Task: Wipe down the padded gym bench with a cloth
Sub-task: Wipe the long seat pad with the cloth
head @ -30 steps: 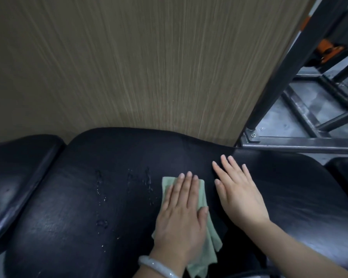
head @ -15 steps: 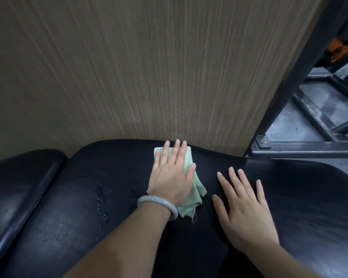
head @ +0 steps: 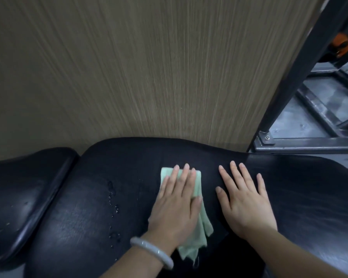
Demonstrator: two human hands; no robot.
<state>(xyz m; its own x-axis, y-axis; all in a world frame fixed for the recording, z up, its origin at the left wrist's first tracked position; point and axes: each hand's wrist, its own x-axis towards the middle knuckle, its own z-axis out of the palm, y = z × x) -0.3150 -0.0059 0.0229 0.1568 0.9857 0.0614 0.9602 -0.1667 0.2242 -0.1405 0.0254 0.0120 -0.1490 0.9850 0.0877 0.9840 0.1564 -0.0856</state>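
Observation:
The black padded bench (head: 84, 207) fills the lower half of the view. A folded pale green cloth (head: 197, 183) lies on its middle. My left hand (head: 177, 203), with a pale bangle on the wrist, presses flat on the cloth with straight fingers. The cloth's loose end (head: 195, 239) trails out beside the wrist. My right hand (head: 245, 201) rests flat on the bare pad just right of the cloth, fingers spread. Water droplets (head: 113, 199) sit on the pad left of the cloth.
A second black pad (head: 18, 193) adjoins the bench on the left. A wood-grain wall panel (head: 139, 77) stands right behind the bench. A dark metal rack frame (head: 301, 145) with crossbars is at the back right.
My left hand pushed the cloth away to the pad's far edge, then drew it back toward me. My right hand stayed flat on the pad.

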